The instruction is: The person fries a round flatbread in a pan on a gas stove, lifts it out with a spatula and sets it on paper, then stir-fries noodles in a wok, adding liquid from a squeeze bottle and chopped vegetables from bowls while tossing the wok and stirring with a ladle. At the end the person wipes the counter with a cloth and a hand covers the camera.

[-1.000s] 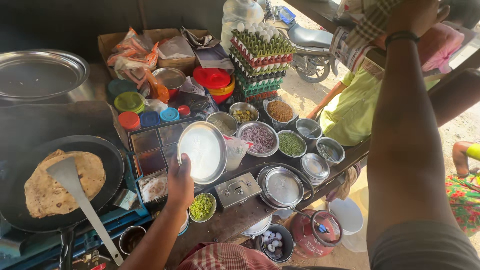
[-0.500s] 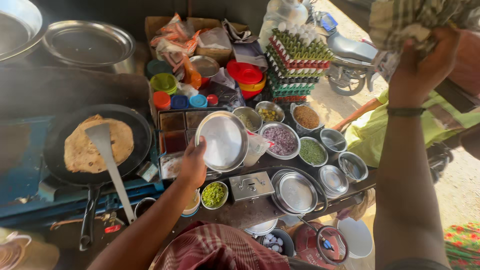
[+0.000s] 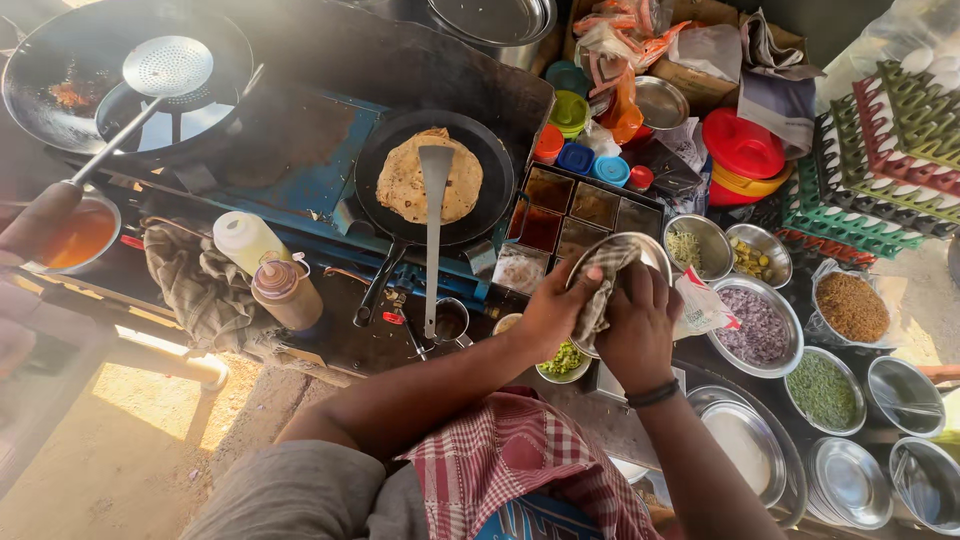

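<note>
Steel gleams at the middle of the view, where a round steel plate (image 3: pixel 640 255) is held tilted above the tabletop (image 3: pixel 600 400). Its left rim is grasped by the left hand (image 3: pixel 556 305), fingers curled over the edge. A grey cloth (image 3: pixel 600 285) is clenched in the grip of the right hand (image 3: pixel 640 325) and pressed against the plate's face. Just below the hands a small bowl of chopped green (image 3: pixel 562 360) can be seen. To the left, a flatbread (image 3: pixel 405 180) lies in a black pan (image 3: pixel 480 215) with a metal spatula (image 3: pixel 434 230) laid across it. Bowls of chopped onion (image 3: pixel 752 328) and green herbs (image 3: pixel 822 388) stand to the right, near an empty stack of steel plates (image 3: pixel 745 450).
</note>
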Demonstrator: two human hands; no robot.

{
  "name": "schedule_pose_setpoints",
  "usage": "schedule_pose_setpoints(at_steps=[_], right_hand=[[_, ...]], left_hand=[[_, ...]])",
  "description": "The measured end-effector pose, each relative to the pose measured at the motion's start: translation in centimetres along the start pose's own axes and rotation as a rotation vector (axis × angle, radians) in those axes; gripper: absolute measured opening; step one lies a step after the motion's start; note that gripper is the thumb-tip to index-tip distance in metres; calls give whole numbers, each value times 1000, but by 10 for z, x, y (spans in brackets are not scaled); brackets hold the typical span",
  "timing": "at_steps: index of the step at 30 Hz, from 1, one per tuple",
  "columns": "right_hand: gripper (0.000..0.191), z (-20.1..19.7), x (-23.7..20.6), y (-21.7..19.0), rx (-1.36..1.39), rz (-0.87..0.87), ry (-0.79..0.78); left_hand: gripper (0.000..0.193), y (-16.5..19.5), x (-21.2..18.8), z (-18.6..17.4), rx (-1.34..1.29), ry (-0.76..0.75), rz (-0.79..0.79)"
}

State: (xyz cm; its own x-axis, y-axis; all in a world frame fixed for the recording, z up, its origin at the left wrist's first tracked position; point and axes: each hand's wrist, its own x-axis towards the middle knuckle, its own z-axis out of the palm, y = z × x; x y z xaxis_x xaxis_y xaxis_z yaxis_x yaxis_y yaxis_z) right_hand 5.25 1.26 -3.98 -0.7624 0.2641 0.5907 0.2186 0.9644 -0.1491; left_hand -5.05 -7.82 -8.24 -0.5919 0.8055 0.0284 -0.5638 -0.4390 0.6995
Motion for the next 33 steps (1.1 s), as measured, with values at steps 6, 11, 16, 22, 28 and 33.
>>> schedule_pose_setpoints(at_steps=[6, 11, 16, 22, 28, 33], right_hand=[[53, 29, 42, -24, 116, -209, -66], [33, 46, 42, -54, 908, -105, 15], [17, 97, -8, -114, 1366, 522, -73], [64, 226, -5, -319, 1660, 888, -660], [18, 296, 63, -437, 1663, 1292, -263], [19, 290, 50, -425, 2015, 1275, -576]], left_hand=[[50, 39, -15, -43, 18, 100, 133], [45, 120, -46, -87, -176, 222, 295], [43, 211, -79, -149, -53, 296, 499], [38, 277, -119, -229, -96, 299, 551], [40, 341, -154, -307, -106, 286, 516], [37, 378, -165, -334, -150, 245, 490]])
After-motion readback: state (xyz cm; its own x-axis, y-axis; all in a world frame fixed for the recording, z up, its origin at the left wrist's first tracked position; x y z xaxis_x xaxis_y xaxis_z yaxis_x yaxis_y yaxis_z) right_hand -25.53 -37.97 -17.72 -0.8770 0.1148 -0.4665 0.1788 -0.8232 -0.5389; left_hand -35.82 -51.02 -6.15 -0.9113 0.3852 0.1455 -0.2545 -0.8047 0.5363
